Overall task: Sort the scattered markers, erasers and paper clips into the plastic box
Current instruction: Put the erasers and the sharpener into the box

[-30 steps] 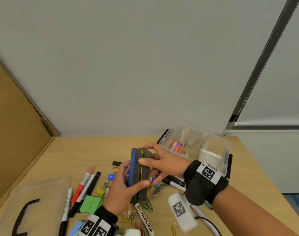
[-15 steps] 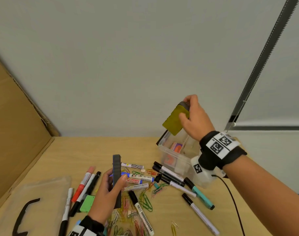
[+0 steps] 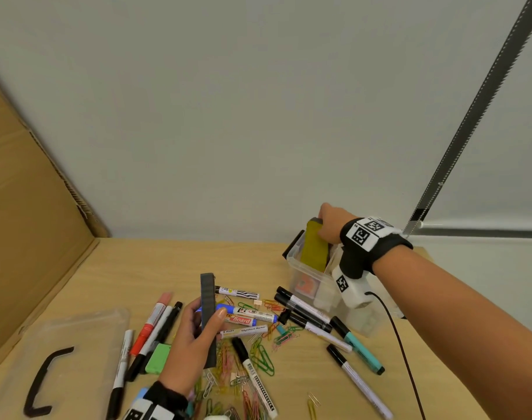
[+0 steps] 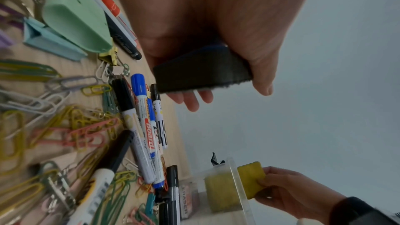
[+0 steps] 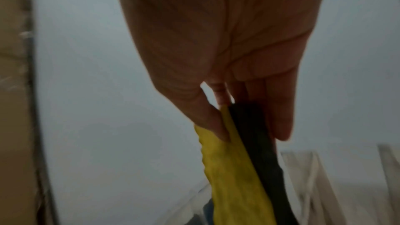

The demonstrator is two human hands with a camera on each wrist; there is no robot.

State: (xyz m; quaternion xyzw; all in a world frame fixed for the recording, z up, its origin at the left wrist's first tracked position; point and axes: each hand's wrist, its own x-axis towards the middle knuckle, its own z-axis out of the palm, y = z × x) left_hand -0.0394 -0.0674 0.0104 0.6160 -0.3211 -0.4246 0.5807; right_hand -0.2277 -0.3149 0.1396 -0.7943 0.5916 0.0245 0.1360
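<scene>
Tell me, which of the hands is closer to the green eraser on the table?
Left. The left hand holds a dark eraser just beside the green eraser; the right hand is far off at the box, lowering a yellow eraser.

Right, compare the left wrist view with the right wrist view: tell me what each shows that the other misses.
Only the left wrist view shows the left hand gripping the dark felt board eraser, with the coloured wire paper clips, the blue-capped whiteboard marker and the mint green plastic eraser on the table.

Only the right wrist view shows the right hand's fingertips close up, pinching the top edge of the yellow-backed board eraser.

Both show that yellow eraser going into the clear plastic box.
</scene>
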